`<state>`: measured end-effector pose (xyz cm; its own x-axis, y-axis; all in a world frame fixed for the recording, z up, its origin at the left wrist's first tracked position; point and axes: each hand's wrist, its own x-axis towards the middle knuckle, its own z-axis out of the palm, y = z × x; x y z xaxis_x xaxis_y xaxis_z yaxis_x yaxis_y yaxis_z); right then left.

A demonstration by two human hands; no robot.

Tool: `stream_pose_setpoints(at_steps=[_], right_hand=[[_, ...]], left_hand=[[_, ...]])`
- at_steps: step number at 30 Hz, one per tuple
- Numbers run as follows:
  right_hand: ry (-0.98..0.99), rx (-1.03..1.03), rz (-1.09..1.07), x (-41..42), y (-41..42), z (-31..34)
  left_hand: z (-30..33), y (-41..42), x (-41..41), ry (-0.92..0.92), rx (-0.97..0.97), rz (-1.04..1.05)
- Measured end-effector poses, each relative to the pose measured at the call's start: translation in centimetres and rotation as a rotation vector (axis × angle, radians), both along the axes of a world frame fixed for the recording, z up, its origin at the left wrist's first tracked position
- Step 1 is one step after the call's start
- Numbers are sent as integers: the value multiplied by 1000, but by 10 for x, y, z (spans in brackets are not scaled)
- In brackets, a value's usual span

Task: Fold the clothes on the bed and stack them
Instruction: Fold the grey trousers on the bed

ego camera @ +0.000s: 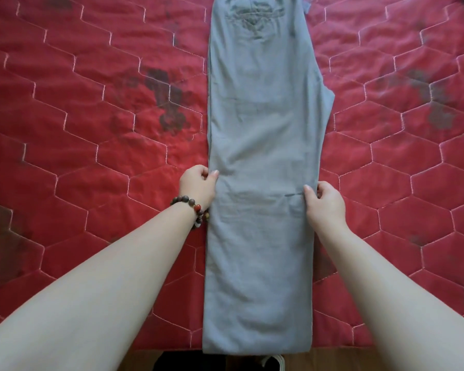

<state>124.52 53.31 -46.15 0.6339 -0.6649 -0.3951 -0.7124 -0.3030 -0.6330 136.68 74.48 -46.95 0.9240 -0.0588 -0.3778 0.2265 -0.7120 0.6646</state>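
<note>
Trousers [263,156], grey and folded lengthwise into a long strip, lie down the middle of the red quilted bed [91,129], reaching its near edge. Left hand [198,183] pinches the strip's left edge; right hand [323,200] pinches its right edge. Bead bracelet [190,207] circles the left wrist.

Red quilted bed [91,129], wooden floor [332,360]

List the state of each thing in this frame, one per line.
trousers: folded lengthwise into a long strip, flat on the bed, not yet folded crosswise
left hand: pinches the strip's left edge
right hand: pinches the strip's right edge
bracelet: worn on the left wrist
bedspread: spread flat, dark stains
</note>
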Motion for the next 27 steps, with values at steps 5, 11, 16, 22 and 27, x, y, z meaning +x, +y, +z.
stream_pose_setpoints(at_steps=[5,11,16,22,27], right_hand=[[150,-30,87,9,-6,0],[84,-25,-7,54,-24,4],[-41,8,-120,104,-38,-2],[-21,41,-109,118,-52,-6],[-78,219,-253,133,-61,0]], left_hand=[[-4,4,3,-15,78,27],[0,-20,56,-36,31,11],[-1,-41,99,-40,56,11],[-8,-35,107,-118,27,125],[-4,-44,134,-54,-42,127]])
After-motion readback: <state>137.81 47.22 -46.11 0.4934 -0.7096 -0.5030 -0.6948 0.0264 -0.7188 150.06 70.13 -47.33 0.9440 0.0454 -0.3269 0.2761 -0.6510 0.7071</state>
